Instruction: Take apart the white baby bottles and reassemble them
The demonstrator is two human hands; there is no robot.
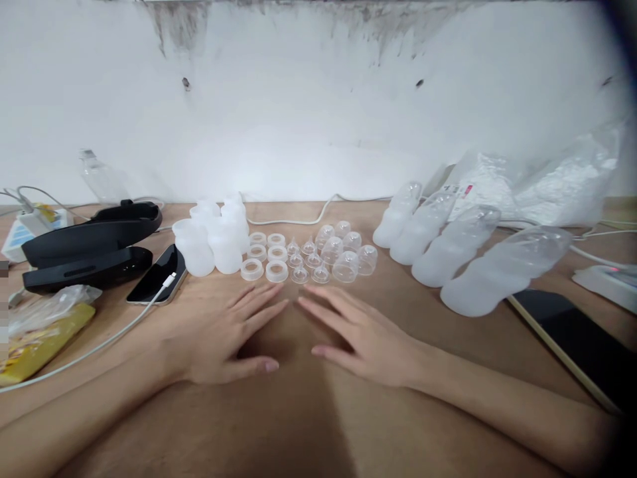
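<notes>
My left hand (233, 335) rests palm down over the wooden table (298, 425), fingers apart and holding nothing. Opposite it, my right hand (361, 335) is also spread and free, its fingertips close to the left ones. Just beyond the fingers stand several white screw rings (252, 269), several clear bottle nipples (300, 274) and several clear dome caps (345, 267), in rows. White baby bottle bodies (227, 245) without tops are grouped behind my left hand. To the right, several capped baby bottles (480, 275) stand in a slanting row.
At left lie a black case (89, 239), a phone (156, 275) with a white cable and a yellow packet (54, 332). A clear bottle (99, 176) stands by the white wall (308, 99). Plastic bags (557, 186) and another phone (572, 338) are at right.
</notes>
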